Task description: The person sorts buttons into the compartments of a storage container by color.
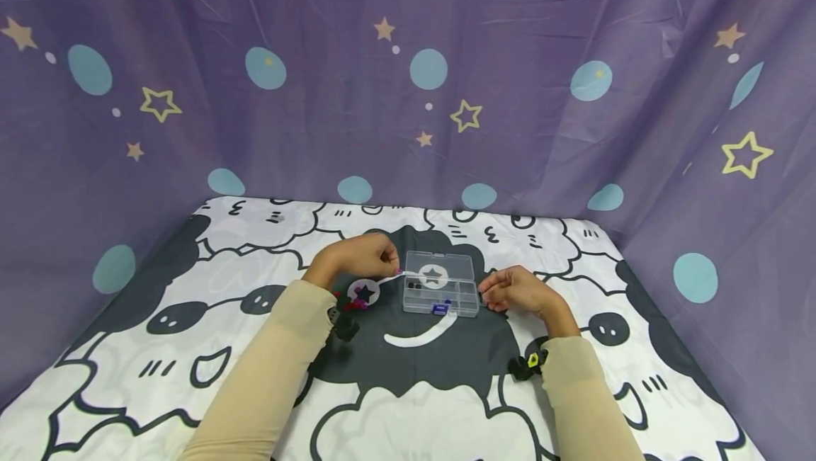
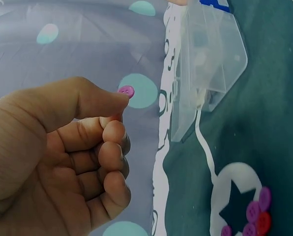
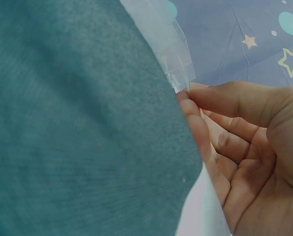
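My left hand pinches a small purple button between thumb and index finger, just left of a clear plastic compartment box. Its lid is raised and leans back. Inside the box are blue pieces in a front compartment and dark pieces in a left one. At the box's right side is my right hand, with thumb and forefinger pinching its edge; the exact contact is partly hidden in the right wrist view. Several purple buttons and a red button lie left of the box.
A cloth printed with cartoon sheep covers the table, dark under the box. Behind it hangs a purple curtain with stars and blue spots. Each wrist carries a small black device.
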`<act>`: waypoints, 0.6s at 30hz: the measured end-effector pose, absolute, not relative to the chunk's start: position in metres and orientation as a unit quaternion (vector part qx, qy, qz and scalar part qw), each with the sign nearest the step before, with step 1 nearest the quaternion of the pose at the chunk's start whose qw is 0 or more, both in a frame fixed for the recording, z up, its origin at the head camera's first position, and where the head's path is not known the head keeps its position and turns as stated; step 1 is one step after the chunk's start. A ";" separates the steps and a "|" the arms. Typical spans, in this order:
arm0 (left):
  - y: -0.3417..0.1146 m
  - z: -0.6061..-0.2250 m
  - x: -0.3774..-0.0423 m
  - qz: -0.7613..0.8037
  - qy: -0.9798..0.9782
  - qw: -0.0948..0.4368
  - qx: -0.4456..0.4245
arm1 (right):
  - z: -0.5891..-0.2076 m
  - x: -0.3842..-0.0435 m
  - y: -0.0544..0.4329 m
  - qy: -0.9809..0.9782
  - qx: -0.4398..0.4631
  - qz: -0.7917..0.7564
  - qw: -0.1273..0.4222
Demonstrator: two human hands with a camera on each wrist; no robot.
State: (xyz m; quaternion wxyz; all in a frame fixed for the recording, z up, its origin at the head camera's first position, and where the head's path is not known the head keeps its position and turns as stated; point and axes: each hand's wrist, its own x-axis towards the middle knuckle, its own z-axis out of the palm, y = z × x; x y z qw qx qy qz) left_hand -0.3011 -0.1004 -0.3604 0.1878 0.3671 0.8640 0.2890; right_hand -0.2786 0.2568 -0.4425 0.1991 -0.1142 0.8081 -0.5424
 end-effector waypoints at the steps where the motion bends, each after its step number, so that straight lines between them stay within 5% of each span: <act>1: -0.099 -0.360 -0.302 0.286 0.865 0.186 0.368 | -0.442 -0.279 0.257 0.808 -0.117 -0.542 0.199; 18: -0.069 -0.355 -0.305 0.274 0.859 0.187 0.391 | -0.442 -0.278 0.257 0.807 -0.118 -0.543 0.201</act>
